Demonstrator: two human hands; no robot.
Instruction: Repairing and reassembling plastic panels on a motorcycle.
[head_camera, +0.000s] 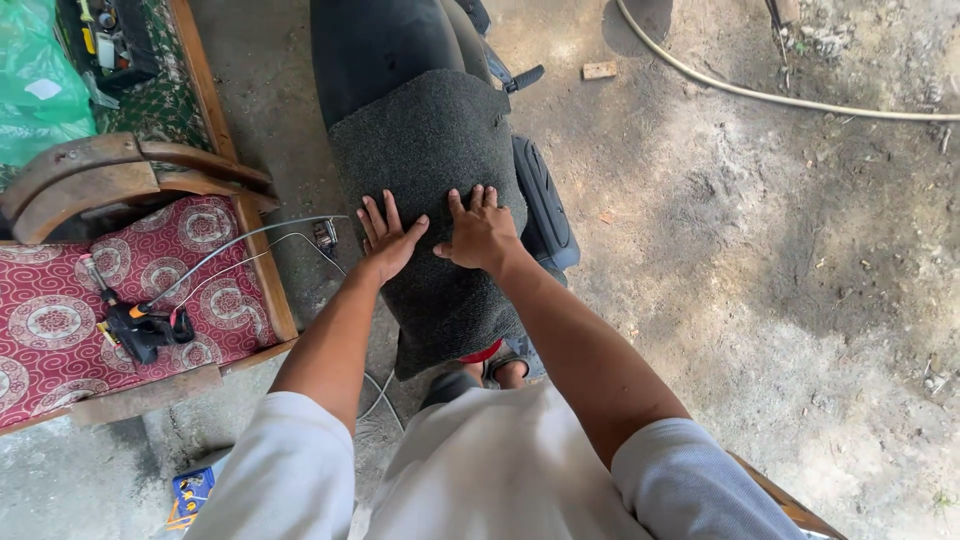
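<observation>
Dark grey, coarse-textured fabric cover (430, 180), draped over a black scooter seat (375, 45), probably light, limp and grippy, best taken at its loose lower edge; left hand (388, 240) and right hand (482, 232) pressed flat, fingers spread; small blue-and-yellow flat package (190, 494) on the ground lower left.

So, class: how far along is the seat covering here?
Done: the grey cover already lies over the near part of the seat. In hand: the left hand and right hand press flat on it. Left: the far end of the black seat is bare, and the tool lies on the bench.
</observation>
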